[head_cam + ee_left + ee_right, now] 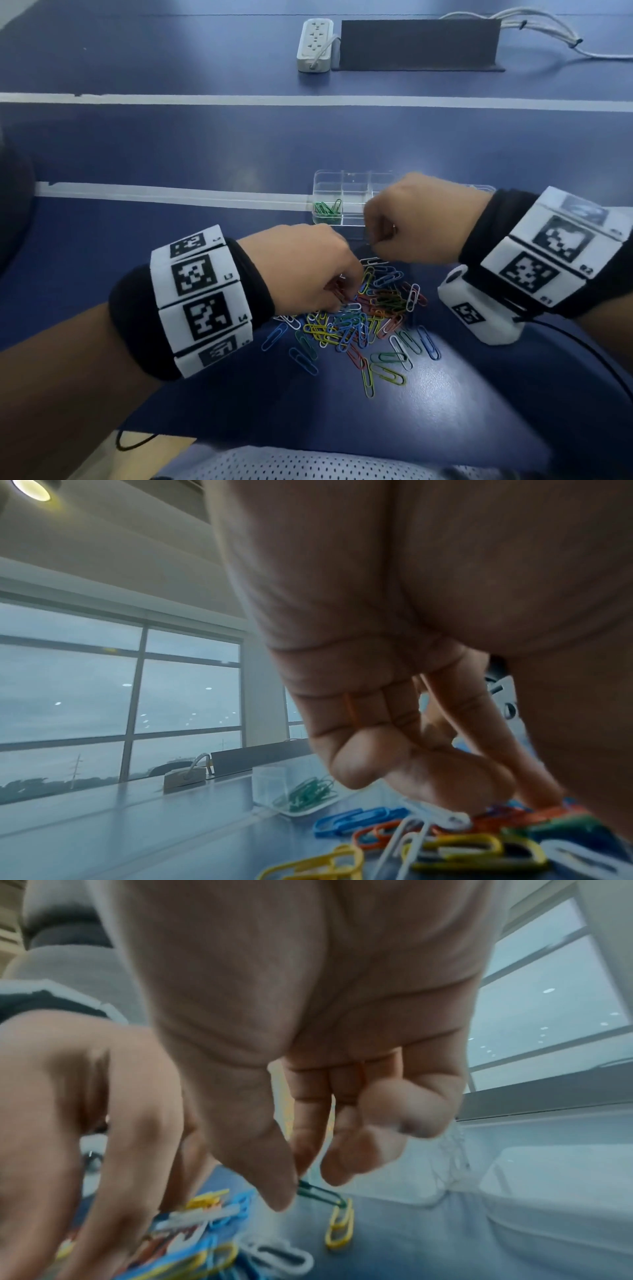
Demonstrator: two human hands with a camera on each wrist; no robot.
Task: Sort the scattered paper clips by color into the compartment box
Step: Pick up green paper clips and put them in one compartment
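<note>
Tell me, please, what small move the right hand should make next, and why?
Probably carry it a little forward and left to the compartment box and drop its catch in the corner compartment. The right hand pinches a green paper clip, with a yellow paper clip apparently hooked on it, and the green clips already lie in that compartment. The yellow one likely needs shaking off first.

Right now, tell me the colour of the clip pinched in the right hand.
Green clip, pinched by the right hand; clearest in the right wrist view.
</note>
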